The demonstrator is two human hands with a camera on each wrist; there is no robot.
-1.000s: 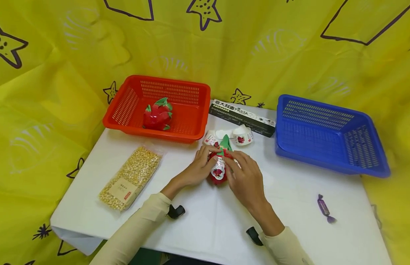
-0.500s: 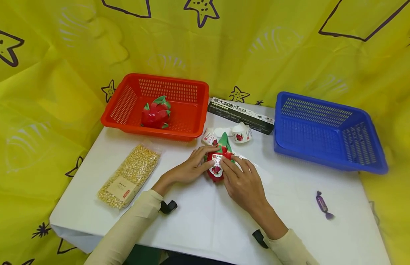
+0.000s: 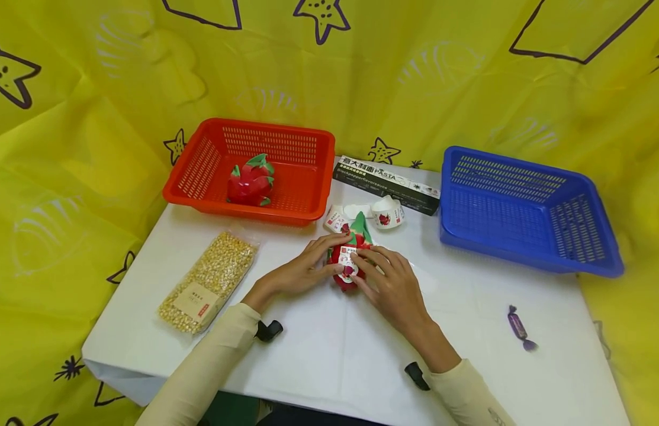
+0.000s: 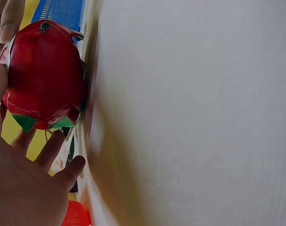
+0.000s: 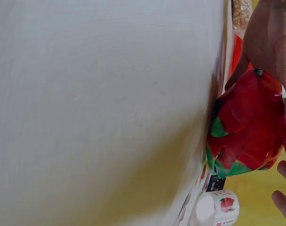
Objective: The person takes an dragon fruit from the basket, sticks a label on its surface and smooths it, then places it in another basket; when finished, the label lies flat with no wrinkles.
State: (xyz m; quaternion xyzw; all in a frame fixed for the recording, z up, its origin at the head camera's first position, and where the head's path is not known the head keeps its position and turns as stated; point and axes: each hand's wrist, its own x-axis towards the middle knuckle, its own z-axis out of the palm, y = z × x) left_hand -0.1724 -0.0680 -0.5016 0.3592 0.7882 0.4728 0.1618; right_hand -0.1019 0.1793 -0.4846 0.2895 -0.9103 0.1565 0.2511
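A red model dragon fruit [image 3: 343, 284] with green leaf tips lies on the white table, a white printed label [image 3: 347, 255] on its upper side. My left hand [image 3: 299, 269] steadies it from the left, thumb at the label's edge and forefinger near the leafy end. In the left wrist view, the other fingers [image 4: 71, 172] spread loosely below the fruit. From the right, my right hand [image 3: 395, 284] rests bent fingertips and thumb on the label and the fruit. A curled strip of labels [image 3: 389, 214] lies just behind the fruit, bearing the same dragon fruit print.
A red basket [image 3: 201, 201] holding another dragon fruit [image 3: 250, 183] stands back left. A blue basket [image 3: 521, 254] is back right. Between them lies a black pasta box [image 3: 385, 188]. A bag of corn kernels [image 3: 214, 275] lies left, a purple wrapped candy [image 3: 518, 327] right.
My hands have drawn slightly apart over the label, showing more of the dragon fruit. My right thumb has spread away from its fingers. The dragon fruit stays in place.
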